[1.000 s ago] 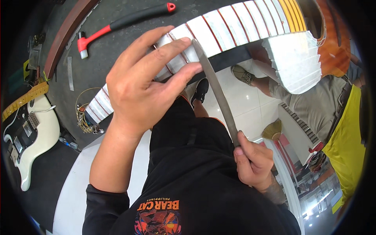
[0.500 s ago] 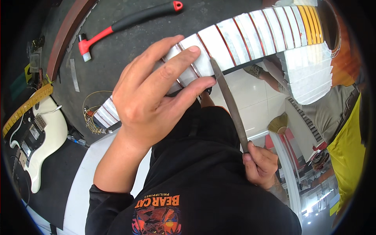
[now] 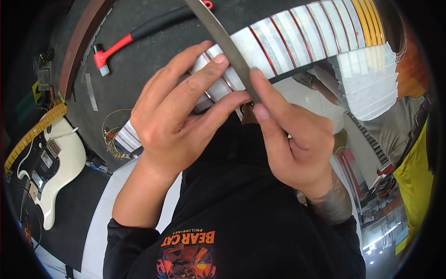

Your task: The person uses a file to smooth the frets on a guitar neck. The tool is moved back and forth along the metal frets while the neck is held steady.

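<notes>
A guitar neck (image 3: 291, 39) runs across the upper part of the view, its fingerboard covered in pale masking tape with the metal frets showing between the strips. Around its near left stretch my left hand (image 3: 174, 100) is closed, thumb on the near edge and fingers over the tape. My right hand (image 3: 297, 135) grips a long, flat metal file (image 3: 224, 41) at its near end, forefinger laid along it. The file lies across the neck just right of my left fingers, its far end reaching beyond the far edge. It covers the fret beneath it.
A red and black mallet (image 3: 153, 27) lies on the dark bench mat. At left rests a cream electric guitar (image 3: 67, 149). Coiled strings (image 3: 114, 142) sit by the neck's left end. More tape (image 3: 369, 81) covers the orange guitar body (image 3: 413, 65) at right. A broom (image 3: 340, 139) stands below.
My right hand has pushed the file up and away across the neck, from the near edge to well past the far one. My left hand stays nearly in place.
</notes>
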The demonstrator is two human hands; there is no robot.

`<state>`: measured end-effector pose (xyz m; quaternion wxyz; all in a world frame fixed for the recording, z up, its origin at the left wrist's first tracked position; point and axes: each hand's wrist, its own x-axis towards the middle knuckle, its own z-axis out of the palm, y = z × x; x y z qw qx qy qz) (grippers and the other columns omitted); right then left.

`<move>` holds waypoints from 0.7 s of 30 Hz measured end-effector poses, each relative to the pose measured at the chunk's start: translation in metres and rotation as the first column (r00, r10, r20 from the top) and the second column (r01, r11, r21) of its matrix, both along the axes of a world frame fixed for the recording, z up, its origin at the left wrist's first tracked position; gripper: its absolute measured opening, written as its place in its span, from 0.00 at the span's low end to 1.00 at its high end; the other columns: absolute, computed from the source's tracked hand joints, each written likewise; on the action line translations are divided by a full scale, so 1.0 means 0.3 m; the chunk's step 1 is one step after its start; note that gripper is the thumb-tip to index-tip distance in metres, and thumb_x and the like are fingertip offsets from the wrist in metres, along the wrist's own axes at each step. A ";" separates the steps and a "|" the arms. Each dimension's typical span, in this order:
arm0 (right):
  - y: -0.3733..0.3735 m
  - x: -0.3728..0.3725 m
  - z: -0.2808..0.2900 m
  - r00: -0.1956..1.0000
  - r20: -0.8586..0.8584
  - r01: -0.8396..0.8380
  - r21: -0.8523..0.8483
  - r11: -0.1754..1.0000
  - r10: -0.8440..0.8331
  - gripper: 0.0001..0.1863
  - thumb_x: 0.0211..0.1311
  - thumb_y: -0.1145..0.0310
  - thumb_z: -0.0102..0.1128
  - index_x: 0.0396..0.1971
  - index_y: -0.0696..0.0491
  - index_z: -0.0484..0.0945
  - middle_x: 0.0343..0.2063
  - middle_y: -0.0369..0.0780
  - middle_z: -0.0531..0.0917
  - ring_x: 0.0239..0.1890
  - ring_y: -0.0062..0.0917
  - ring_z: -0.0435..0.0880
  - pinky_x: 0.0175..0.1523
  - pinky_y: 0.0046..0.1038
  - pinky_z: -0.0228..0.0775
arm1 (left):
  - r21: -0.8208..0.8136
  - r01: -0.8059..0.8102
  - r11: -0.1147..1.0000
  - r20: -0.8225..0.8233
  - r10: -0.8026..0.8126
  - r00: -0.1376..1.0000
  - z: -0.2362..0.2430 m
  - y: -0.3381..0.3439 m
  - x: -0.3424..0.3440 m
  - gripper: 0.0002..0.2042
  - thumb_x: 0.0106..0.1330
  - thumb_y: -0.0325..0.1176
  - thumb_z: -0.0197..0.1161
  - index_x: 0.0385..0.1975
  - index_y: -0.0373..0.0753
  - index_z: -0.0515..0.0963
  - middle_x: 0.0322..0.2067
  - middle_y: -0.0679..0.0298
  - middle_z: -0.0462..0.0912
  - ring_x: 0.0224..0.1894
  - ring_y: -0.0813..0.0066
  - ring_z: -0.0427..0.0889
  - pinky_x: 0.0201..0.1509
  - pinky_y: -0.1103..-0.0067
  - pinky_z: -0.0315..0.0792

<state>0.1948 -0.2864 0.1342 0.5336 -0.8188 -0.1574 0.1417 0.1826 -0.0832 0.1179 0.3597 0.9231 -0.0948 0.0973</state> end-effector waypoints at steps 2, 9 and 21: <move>-0.051 -0.060 -0.016 0.999 0.037 -0.008 0.001 1.000 0.008 0.26 0.59 0.86 0.65 0.60 0.60 0.81 0.21 0.42 0.82 0.19 0.27 0.80 0.28 0.25 0.72 | 0.002 -0.007 1.000 0.002 0.007 1.000 -0.001 0.002 -0.002 0.26 0.45 0.29 0.86 0.46 0.30 0.87 0.49 0.44 0.88 0.49 0.57 0.90 0.53 0.72 0.82; -0.238 -0.290 0.021 0.999 0.022 -0.030 -0.111 0.993 0.032 0.28 0.55 0.87 0.68 0.59 0.60 0.82 0.19 0.38 0.78 0.17 0.27 0.79 0.25 0.25 0.73 | 0.013 -0.012 1.000 0.023 0.011 1.000 0.000 -0.003 -0.004 0.26 0.44 0.29 0.87 0.46 0.30 0.87 0.48 0.45 0.88 0.50 0.58 0.90 0.54 0.73 0.82; -0.098 -0.138 -0.038 0.986 0.168 0.002 -0.062 0.998 0.008 0.27 0.58 0.85 0.67 0.60 0.57 0.82 0.20 0.42 0.80 0.16 0.29 0.76 0.24 0.29 0.71 | 0.048 -0.063 0.997 0.038 0.061 0.997 0.005 -0.016 -0.006 0.23 0.46 0.31 0.86 0.42 0.31 0.88 0.46 0.49 0.90 0.51 0.61 0.90 0.55 0.74 0.81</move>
